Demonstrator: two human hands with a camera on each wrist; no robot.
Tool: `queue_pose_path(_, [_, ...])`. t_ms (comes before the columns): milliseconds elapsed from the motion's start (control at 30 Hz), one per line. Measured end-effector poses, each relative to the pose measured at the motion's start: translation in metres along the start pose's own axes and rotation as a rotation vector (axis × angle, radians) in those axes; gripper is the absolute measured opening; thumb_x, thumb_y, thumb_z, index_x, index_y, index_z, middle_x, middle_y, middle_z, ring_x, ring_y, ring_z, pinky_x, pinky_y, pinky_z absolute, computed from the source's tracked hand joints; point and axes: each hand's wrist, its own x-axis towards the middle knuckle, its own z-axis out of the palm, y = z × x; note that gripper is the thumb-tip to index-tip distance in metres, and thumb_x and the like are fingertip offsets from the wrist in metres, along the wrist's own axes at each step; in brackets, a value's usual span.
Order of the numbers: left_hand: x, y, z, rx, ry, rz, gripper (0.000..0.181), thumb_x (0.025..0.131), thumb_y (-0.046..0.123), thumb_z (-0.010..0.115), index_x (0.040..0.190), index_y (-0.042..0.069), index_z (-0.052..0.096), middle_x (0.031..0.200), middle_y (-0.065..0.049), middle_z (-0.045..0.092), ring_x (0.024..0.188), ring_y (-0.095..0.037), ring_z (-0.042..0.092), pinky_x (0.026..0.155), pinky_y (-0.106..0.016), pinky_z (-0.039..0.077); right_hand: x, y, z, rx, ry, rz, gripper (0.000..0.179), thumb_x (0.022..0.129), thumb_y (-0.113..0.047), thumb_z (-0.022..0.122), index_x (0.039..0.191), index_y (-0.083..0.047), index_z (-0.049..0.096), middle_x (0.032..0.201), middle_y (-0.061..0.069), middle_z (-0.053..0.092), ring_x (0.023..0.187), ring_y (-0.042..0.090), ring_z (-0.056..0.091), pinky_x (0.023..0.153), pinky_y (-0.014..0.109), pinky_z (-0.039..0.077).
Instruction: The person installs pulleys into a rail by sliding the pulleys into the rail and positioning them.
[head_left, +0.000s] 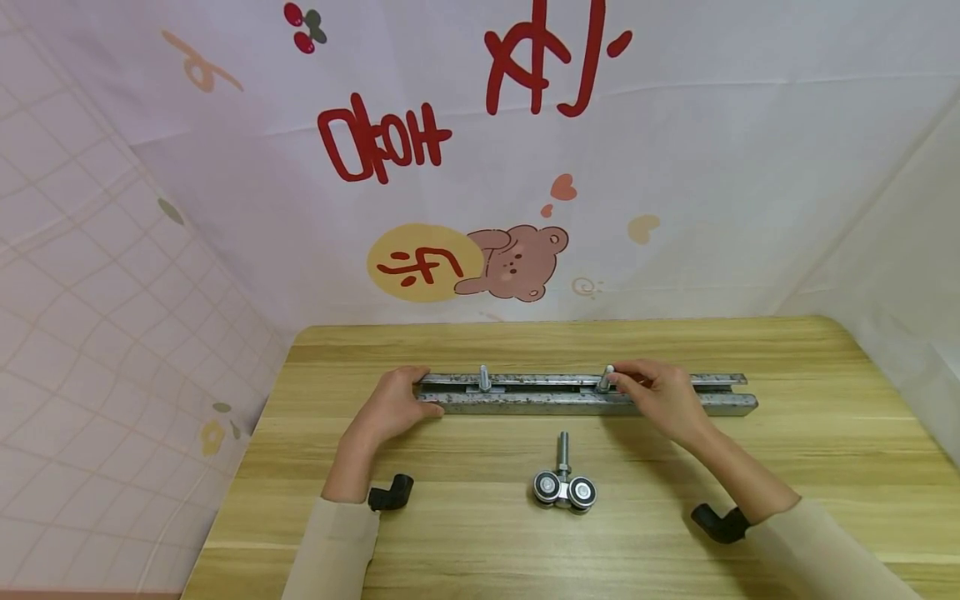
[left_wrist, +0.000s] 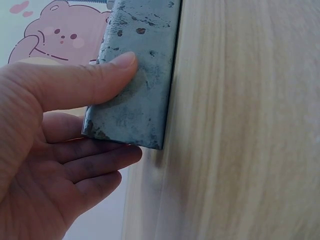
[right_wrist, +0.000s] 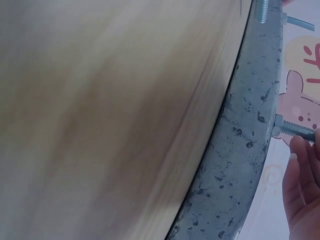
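Note:
A galvanized metal rail [head_left: 540,405] with a slot along its top lies across the table. My left hand [head_left: 390,404] grips its left end. In the left wrist view the thumb [left_wrist: 107,77] presses the rail's speckled side wall and the other fingers pass behind and beneath the end. Two threaded bolts stand up out of the slot, their lower parts hidden inside. My right hand [head_left: 663,400] pinches the top of the right bolt [right_wrist: 297,129] between thumb and fingertips. The left bolt [head_left: 484,379] stands untouched. In front of the rail lies a roller hanger [head_left: 564,479] with wheels and a threaded stem.
Two black elbow-shaped pieces lie on the wooden table [head_left: 465,550]: the left piece [head_left: 392,492] beside the left sleeve, the right piece [head_left: 720,523] partly behind the right forearm. A printed cloth wall [head_left: 675,167] rises behind the table.

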Motion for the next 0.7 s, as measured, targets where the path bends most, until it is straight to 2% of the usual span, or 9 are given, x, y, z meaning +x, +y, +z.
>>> queue_pose_path(300, [-0.0011,0.0003,0.0004,-0.013,0.005,0.002,0.078,0.086,0.016,0.089,0.151,-0.006,0.051,0.153,-0.025,0.052,0.143,-0.042,0.047,0.112,-0.055,0.046,0.0003,0.0003,0.0029,0.018,-0.004,-0.002,0.013,0.094,-0.002,0.078,0.107,-0.001,0.081,0.092,0.008,0.079,0.068,0.023,0.071,0.055,0.019,0.051])
queue_pose_path(533, [-0.0013,0.0005,0.0001,-0.013,0.0,-0.001,0.078,0.086,0.017,0.089,0.15,-0.007,0.052,0.152,-0.026,0.052,0.143,-0.042,0.047,0.111,-0.055,0.047,0.0015,-0.0011,0.0048,-0.008,-0.004,0.006,0.012,0.094,-0.004,0.078,0.106,-0.002,0.082,0.091,0.006,0.079,0.068,0.015,0.068,0.055,0.02,0.052])
queue_pose_path(700, [-0.0002,0.0003,0.0,-0.01,-0.001,-0.001,0.078,0.086,0.017,0.089,0.15,-0.007,0.052,0.152,-0.025,0.052,0.143,-0.042,0.047,0.111,-0.055,0.046,0.0018,-0.0026,0.0056,0.005,-0.011,0.02,0.013,0.095,-0.005,0.078,0.107,-0.002,0.081,0.091,0.006,0.079,0.067,0.02,0.068,0.053,0.021,0.051])
